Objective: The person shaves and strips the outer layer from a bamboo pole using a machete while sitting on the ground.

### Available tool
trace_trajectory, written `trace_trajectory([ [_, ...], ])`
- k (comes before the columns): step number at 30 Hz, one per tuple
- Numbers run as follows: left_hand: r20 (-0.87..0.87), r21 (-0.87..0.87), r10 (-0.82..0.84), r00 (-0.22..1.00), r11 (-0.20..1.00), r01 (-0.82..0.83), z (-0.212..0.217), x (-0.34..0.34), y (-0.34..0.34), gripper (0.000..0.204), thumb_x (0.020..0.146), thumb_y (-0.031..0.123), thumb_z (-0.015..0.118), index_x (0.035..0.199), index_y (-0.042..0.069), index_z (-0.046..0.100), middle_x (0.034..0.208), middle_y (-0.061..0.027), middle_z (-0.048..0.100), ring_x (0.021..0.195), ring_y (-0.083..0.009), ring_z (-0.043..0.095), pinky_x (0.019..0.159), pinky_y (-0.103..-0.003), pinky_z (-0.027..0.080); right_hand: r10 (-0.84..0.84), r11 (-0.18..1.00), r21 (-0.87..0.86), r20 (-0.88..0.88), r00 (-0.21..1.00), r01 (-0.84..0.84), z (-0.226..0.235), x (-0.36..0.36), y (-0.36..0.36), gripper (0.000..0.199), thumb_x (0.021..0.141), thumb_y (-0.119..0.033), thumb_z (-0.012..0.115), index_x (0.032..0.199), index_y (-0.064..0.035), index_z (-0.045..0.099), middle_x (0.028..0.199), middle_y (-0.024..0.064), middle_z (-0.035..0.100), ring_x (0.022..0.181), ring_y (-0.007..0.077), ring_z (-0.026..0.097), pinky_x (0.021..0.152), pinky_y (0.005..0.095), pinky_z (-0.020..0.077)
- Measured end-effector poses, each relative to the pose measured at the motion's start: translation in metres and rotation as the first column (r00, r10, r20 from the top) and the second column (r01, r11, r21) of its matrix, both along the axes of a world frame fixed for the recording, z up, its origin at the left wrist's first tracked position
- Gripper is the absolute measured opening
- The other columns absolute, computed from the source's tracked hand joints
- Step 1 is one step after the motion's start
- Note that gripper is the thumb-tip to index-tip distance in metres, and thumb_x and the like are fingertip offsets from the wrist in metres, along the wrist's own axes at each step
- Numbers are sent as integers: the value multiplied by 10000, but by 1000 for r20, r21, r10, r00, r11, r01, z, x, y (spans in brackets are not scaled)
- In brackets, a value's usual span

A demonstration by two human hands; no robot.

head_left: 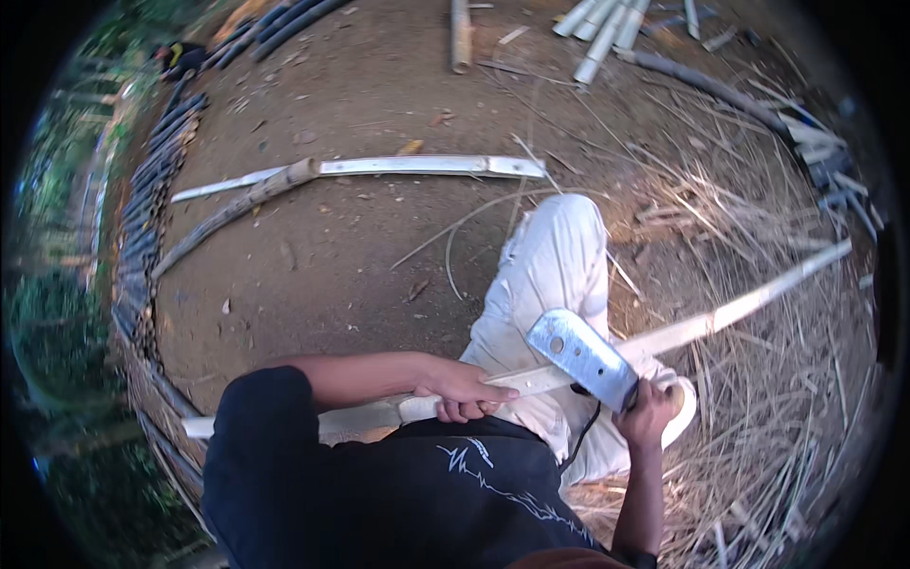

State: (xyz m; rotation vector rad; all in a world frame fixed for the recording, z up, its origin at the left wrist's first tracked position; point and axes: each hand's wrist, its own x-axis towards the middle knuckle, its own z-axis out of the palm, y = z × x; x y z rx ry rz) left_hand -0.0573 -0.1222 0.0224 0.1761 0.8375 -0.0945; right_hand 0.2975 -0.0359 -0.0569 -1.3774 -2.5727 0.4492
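Note:
A long pale split bamboo strip (697,328) lies slantwise across my lap, its far end up to the right and its other end passing under my left arm. My left hand (462,387) is closed around the strip near its middle. In my right hand (648,413) is the handle of a cleaver (585,357); its broad grey blade with several round holes lies over the strip, beside my raised knee. Whether the cutting edge touches the bamboo I cannot tell. Most of the cleaver's handle is hidden by my fingers.
Thin bamboo shavings (749,398) cover the ground at right. Ahead, another split bamboo strip (427,166) rests on a curved branch (232,213). Split pieces (607,33) lie at the far right, near a dark pole (711,87). A row of dark poles (152,199) borders the left.

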Motion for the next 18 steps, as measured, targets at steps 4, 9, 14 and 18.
trace_trajectory([
  [4, -87, -25, 11, 996, 1000, -13, 2, -1, -9, 492, 1056, 557, 389, 760, 165, 364, 553, 87, 238, 430, -50, 201, 395, -232, 187, -595, 771, -181, 135, 792, 610, -17, 64, 65, 257, 832, -251, 718, 846, 4, 682, 770, 251, 685, 753, 446, 675, 667, 508, 543],
  [9, -4, -103, -63, 998, 993, 63, 4, 17, 9, 466, 1071, 507, 396, 763, 158, 377, 553, 75, 264, 438, -49, 236, 402, -237, 203, -407, 882, -196, 141, 903, 428, 7, 48, 23, 244, 734, -236, 709, 836, -24, 645, 748, 226, 687, 732, 416, 688, 716, 498, 562],
  [14, -23, -88, -45, 999, 995, 43, 1, 3, -6, 415, 1064, 424, 485, 761, 160, 382, 550, 73, 283, 439, -43, 254, 398, -234, 207, -486, 838, -162, 209, 848, 520, -30, 93, 45, 260, 775, -264, 702, 833, -13, 668, 747, 200, 696, 730, 403, 689, 696, 472, 566],
  [18, -74, -82, -29, 997, 996, 23, 6, 5, 10, 336, 1060, 364, 521, 814, 143, 467, 541, 80, 263, 433, -33, 258, 393, -231, 204, -573, 777, -249, 101, 813, 579, -26, 66, 37, 245, 779, -253, 712, 859, -24, 675, 758, 204, 698, 768, 406, 693, 738, 495, 557],
])
